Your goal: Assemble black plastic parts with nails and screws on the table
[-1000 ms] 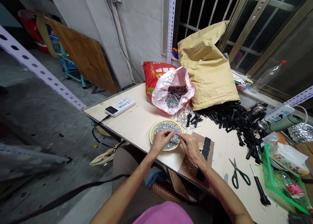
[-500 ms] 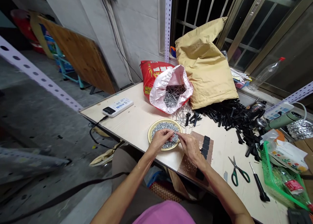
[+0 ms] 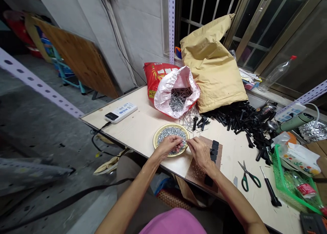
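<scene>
My left hand is closed in a pinch over a yellow dish holding many small silvery metal parts. From the right, my right hand pinches too, its fingertips almost meeting the left ones. A tiny silvery metal piece shows between both sets of fingertips; its exact kind is too small to tell. Under my right forearm lies a brown board with several black pieces along it. Two black-handled tools with thin metal shafts rest beyond the dish.
Behind the dish a red bag of metal pins stands open beside a tan sack. Black plastic handles are heaped at the back right. Scissors, a black-handled screwdriver and a green basket lie right. A white power bank sits left.
My fingertips have drawn slightly apart, and more of the silvery piece shows between them. The whole view has shifted a little as the head moved.
</scene>
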Tool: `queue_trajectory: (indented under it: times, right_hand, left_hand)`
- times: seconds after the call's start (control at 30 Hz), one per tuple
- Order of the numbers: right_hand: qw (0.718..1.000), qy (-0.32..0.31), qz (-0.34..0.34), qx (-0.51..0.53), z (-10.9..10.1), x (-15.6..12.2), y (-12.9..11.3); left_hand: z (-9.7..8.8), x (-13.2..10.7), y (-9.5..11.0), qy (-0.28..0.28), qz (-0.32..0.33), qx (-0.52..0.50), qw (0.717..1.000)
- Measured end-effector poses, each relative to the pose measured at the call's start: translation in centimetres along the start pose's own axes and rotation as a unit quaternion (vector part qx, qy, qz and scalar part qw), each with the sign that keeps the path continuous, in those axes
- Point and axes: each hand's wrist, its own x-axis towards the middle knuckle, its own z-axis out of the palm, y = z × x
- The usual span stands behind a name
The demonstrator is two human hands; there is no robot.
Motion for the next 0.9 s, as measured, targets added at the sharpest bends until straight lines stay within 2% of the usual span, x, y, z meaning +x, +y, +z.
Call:
queue_trajectory:
  times: [0.07,0.2,0.53,0.73,0.9]
  right_hand:
    - [1.0,-0.001,-0.001,-0.012,0.0,-0.1,0.0]
    - [1.0,0.008,0.005,-0.002,0.0,-0.1,-0.1]
    - [0.998,0.025,0.023,0.053,-0.3,0.0,-0.1]
    - [0.998,0.029,0.025,0.045,-0.3,-0.1,-0.4]
    - [0.999,0.022,0.032,0.027,-0.3,-0.1,-0.3]
  left_hand:
    - [0.2,-0.1,-0.1,-0.016,0.012,0.014,1.0]
    - [0.4,0.1,-0.5,0.004,0.048,-0.014,0.999]
    - [0.0,0.4,-0.4,0.073,0.02,-0.136,0.988]
    - [1.1,-0.5,-0.8,0.113,0.1,-0.051,0.987]
    - [1.9,-1.2,-0.7,0.116,0.113,-0.007,0.987]
